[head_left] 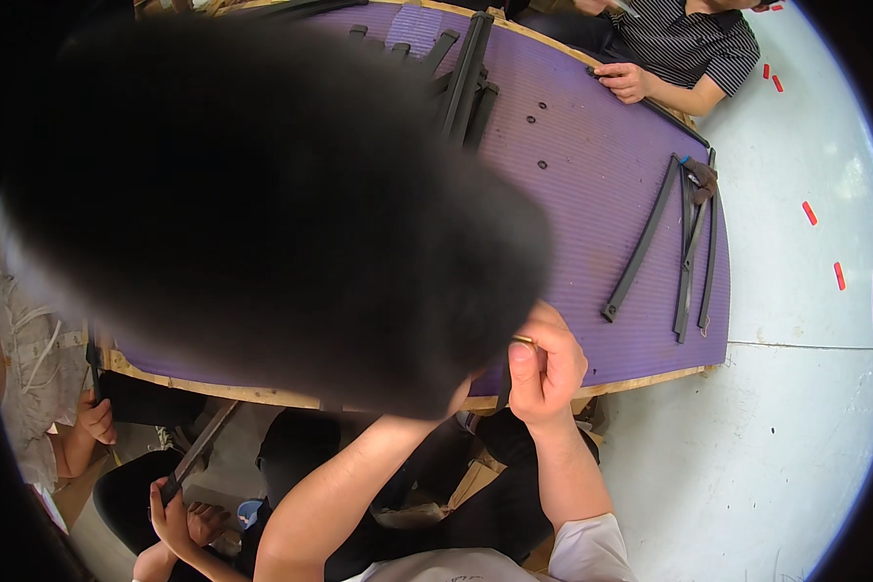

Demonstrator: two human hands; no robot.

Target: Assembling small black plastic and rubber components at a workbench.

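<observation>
A large dark blurred shape (291, 213) close to the camera covers the middle and left of the view. My right hand (548, 364) is at the table's near edge, with thumb and forefinger pinched on a small brass-coloured piece (524, 339) whose kind I cannot make out. Just left of that hand a bit of a dark bar (504, 383) shows. Only the wrist edge of my left hand (459, 398) can be seen; the dark shape hides its fingers and anything in them.
The table has a ribbed purple mat (592, 213). Black bars (640, 242) lie at right beside a dark glove (701, 180); more black bars (468, 78) are piled at the back. Several small black rings (542, 165) lie between. A co-worker's hand (626, 82) and another person's hand (170, 514) hold dark pieces.
</observation>
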